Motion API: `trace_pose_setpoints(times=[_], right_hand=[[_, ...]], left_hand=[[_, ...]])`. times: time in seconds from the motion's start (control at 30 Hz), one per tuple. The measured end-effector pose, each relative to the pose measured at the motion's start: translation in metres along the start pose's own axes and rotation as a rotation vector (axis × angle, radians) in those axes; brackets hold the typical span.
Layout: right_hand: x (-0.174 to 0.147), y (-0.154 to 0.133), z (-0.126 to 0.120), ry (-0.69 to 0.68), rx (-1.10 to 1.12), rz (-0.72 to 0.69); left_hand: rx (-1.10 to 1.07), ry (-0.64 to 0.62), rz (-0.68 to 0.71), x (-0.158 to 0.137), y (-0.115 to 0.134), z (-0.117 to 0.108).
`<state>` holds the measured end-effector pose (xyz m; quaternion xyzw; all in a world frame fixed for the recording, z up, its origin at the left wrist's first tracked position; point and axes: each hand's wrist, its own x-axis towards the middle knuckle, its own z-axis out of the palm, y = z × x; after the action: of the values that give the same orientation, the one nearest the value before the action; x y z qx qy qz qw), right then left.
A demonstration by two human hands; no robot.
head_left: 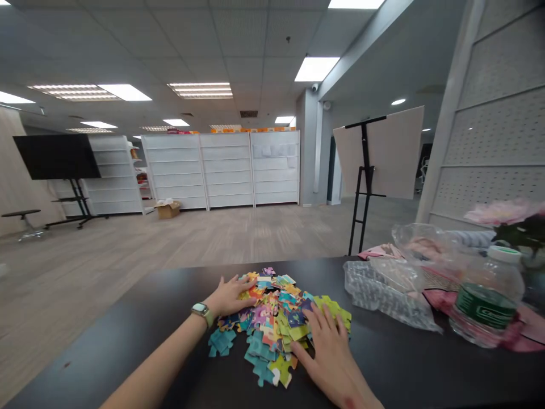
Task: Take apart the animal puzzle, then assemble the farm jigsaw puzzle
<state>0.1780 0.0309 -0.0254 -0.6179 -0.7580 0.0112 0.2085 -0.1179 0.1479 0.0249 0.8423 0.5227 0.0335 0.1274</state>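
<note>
Your L hand (230, 296) lies palm-down on the left flank of the jigsaw-piece pile (272, 315), fingertips over the orange bits; grip's released, nothing pinched. Your R hand (324, 343) is splayed over the right flank, touching lime & purple pcs; that grip's loose too, fingers spread apart. Looks like you've got a palm each side so the loose heap stays bounded, prob. w/ flat fingers since that covers many pcs at once rather than one.

The pile's about mid-width on the black tabletop (106, 341), its back reaching close to the far edge. Pcs overlap in layers; teal ones (259, 355) fringe the side facing you, lime ones (334, 309) bunch toward the right, so colours are partly grouped, tho whether on purpose I can't tell.

Bubble wrap (387, 289) & the plastic water bottle (487, 301) sit off toward the tabletop's right end, apart from the pile, presumably to keep your work area free.

Text: bottle's green label has white script starting approx. "C'est"; the rest is too blurry. Smartwatch (200, 308) on your L wrist: display unreadable. Papers (275, 150) on the white cabinet in back: too small to read.
</note>
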Motion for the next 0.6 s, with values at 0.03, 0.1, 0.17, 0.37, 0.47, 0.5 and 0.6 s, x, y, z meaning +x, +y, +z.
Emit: trace_pose_setpoints(times=[0.03,0.1,0.17,0.37,0.47,0.5,0.6], right_hand=[[-0.001,-0.001,-0.001,-0.003,0.001,-0.014],[-0.001,-0.004,-0.003,-0.019,0.005,-0.042],[0.0,-0.007,-0.007,-0.06,0.019,-0.06],[-0.001,-0.025,-0.019,-0.217,0.139,-0.176],[-0.003,-0.035,-0.019,-0.26,0.206,-0.245],[-0.004,-0.037,-0.018,-0.273,0.221,-0.256],[-0.004,-0.04,-0.015,-0.264,0.245,-0.243]], left_hand=[[-0.002,-0.007,-0.003,-0.007,-0.007,-0.001],[-0.013,-0.012,-0.009,-0.025,-0.019,0.0],[-0.037,0.0,-0.011,-0.045,-0.025,0.005],[-0.032,-0.003,0.042,-0.093,0.001,0.029],[-0.013,-0.033,0.089,-0.102,0.033,0.039],[-0.016,-0.035,0.11,-0.103,0.043,0.043],[-0.044,0.005,0.184,-0.098,0.065,0.054]])
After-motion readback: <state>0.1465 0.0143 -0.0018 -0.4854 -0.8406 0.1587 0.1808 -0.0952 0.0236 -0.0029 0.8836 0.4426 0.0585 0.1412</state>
